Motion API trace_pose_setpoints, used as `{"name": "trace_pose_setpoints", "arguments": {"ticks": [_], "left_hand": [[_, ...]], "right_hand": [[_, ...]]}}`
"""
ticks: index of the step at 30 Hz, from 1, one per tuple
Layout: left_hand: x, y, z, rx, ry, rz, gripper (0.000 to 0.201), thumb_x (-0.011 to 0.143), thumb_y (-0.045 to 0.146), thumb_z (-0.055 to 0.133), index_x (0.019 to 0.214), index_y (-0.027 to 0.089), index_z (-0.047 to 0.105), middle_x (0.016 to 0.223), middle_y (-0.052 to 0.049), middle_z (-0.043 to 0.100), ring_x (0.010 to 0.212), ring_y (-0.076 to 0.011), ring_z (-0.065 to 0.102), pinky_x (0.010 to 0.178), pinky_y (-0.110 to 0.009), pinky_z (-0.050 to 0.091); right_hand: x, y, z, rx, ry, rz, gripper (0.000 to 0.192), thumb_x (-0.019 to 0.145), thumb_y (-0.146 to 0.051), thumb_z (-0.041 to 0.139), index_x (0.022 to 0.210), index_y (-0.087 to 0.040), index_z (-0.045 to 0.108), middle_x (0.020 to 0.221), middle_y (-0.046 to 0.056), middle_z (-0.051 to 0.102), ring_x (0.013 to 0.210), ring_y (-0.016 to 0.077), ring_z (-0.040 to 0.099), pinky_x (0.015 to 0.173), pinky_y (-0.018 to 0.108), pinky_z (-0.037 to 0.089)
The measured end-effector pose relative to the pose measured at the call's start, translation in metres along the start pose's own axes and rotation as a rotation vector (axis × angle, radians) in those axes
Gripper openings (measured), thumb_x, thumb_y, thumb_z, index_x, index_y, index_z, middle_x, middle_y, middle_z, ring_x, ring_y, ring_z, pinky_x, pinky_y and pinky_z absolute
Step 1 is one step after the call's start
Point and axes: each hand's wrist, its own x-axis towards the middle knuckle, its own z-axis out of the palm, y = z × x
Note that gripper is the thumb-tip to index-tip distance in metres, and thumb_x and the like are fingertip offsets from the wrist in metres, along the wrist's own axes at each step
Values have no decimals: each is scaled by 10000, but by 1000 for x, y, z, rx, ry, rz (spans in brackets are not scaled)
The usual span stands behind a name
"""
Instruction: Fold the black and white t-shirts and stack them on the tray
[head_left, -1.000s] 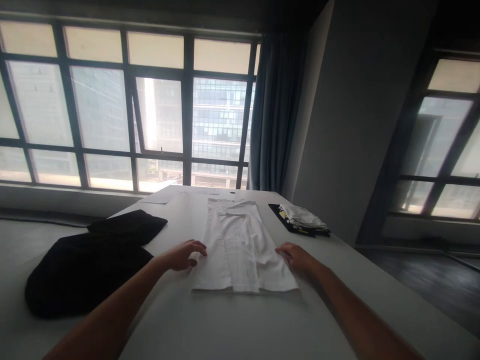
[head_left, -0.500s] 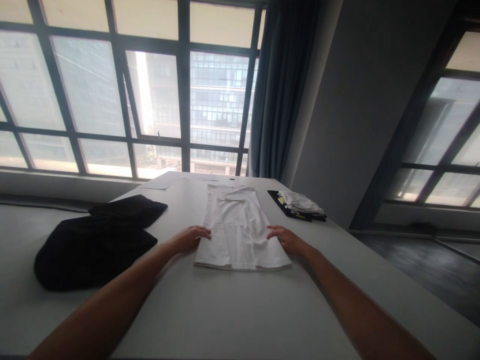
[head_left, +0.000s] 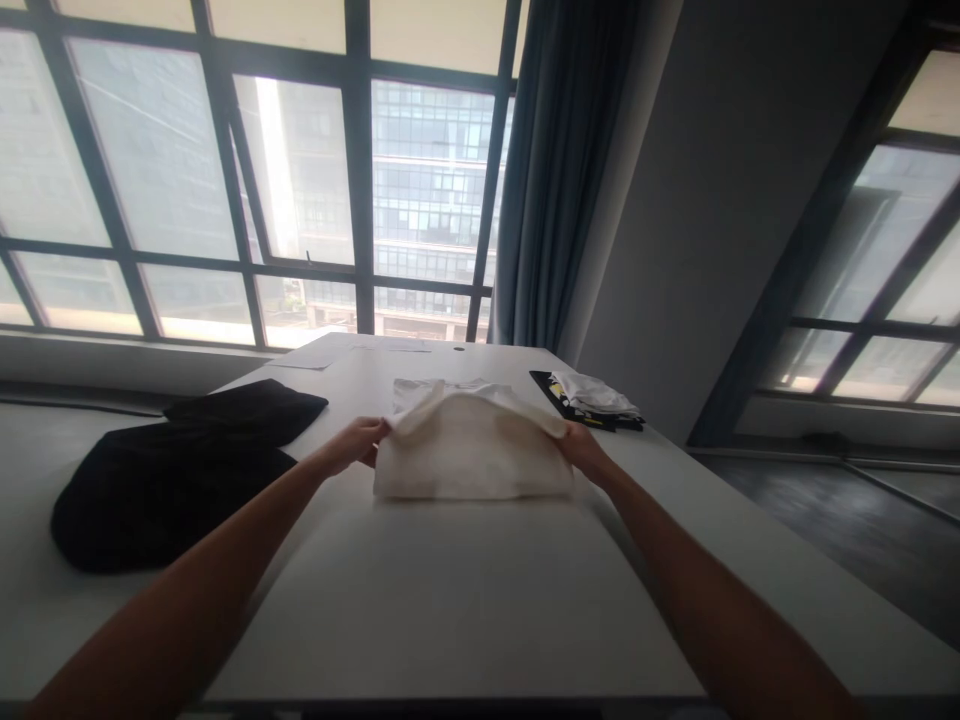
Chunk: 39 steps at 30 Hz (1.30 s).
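A white T-shirt (head_left: 476,450) lies in front of me, its near part lifted and doubled over toward the far end. My left hand (head_left: 360,443) pinches the raised edge at the left corner. At the right corner my right hand (head_left: 585,448) grips the same edge; its fingertips are partly hidden by the cloth. Between the two hands the raised edge arches slightly. Beyond the fold, the shirt's far end stays flat on the white table (head_left: 450,600).
Black cloth (head_left: 180,470) lies in a heap on the left. A small pile of folded clothes (head_left: 589,398), white over black with yellow bits, sits at the right edge. Paper sheets (head_left: 311,355) lie at the far left. Behind the table stand windows and a dark curtain (head_left: 562,200).
Both hands have closed on the shirt's near hem, raised it and carried it away from me, so the shirt is now folded over. The view has shifted slightly.
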Motion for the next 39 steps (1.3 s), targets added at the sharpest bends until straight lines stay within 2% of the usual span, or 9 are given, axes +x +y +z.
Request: {"name": "trace_pose_setpoints", "arguments": {"ticks": [4, 9, 15, 19, 22, 25, 30, 35, 39], "left_hand": [[4, -11, 7, 126, -26, -234, 561, 583, 617, 782, 776, 108, 648, 699, -54, 677, 576, -173, 644, 579, -287, 540], [-1, -8, 6, 207, -61, -301, 491, 559, 562, 818, 696, 148, 594, 628, -30, 652, 563, -177, 651, 564, -270, 529], [-2, -6, 11, 347, -43, -374, 386, 553, 357, 859, 744, 158, 589, 585, -13, 637, 503, -151, 615, 523, -261, 532], [1, -6, 13, 434, -56, -387, 451, 565, 339, 858, 901, 136, 638, 607, -22, 651, 508, -159, 625, 507, -259, 545], [0, -4, 14, 479, -67, -419, 688, 571, 336, 855, 1169, 105, 604, 655, -51, 683, 563, -200, 668, 520, -268, 565], [-5, 0, 16, 469, -74, -440, 1005, 610, 321, 834, 1460, 77, 356, 729, -85, 713, 628, -227, 701, 535, -268, 580], [-13, 10, 19, 456, -123, -426, 1165, 632, 239, 799, 1563, 92, 114, 830, -104, 724, 702, -228, 712, 565, -252, 580], [-19, 17, 17, 481, -184, -388, 1206, 569, 269, 835, 1567, 144, 168, 867, -85, 729, 717, -221, 697, 597, -261, 568], [-18, 16, 16, 517, -183, -323, 1035, 501, 309, 860, 1449, 190, 464, 841, -58, 723, 695, -220, 677, 580, -270, 547]], "right_hand": [[6, 15, 13, -225, -31, 158, 414, 754, -377, 732, 1048, -91, 687, 847, 93, 720, 753, 192, 658, 673, 246, 482], [4, 15, 10, -309, -44, 168, 456, 748, -262, 715, 1149, -56, 652, 816, 72, 699, 719, 169, 639, 657, 227, 462], [0, 13, 4, -334, -102, 205, 724, 691, -204, 742, 1363, -41, 526, 615, -18, 617, 575, 139, 551, 627, 251, 443], [-1, 8, 3, -410, -171, 254, 684, 712, -179, 716, 1357, -50, 529, 598, -27, 589, 577, 138, 550, 587, 234, 446], [-3, 3, 2, -436, -246, 326, 712, 730, -186, 718, 1392, -65, 488, 653, -9, 610, 600, 150, 577, 550, 228, 464], [-5, -1, -2, -437, -295, 371, 750, 758, -206, 721, 1437, -78, 429, 687, -2, 619, 584, 145, 580, 527, 229, 483], [-10, -2, -11, -461, -335, 375, 807, 762, -250, 759, 1459, -63, 398, 681, 9, 637, 543, 129, 575, 522, 226, 497], [-12, -3, -19, -469, -419, 371, 918, 705, -350, 817, 1473, -75, 396, 687, 26, 664, 570, 147, 627, 556, 235, 528], [-10, 0, -22, -479, -453, 337, 913, 679, -404, 823, 1448, -87, 447, 694, 32, 671, 569, 155, 638, 562, 248, 539]]}}
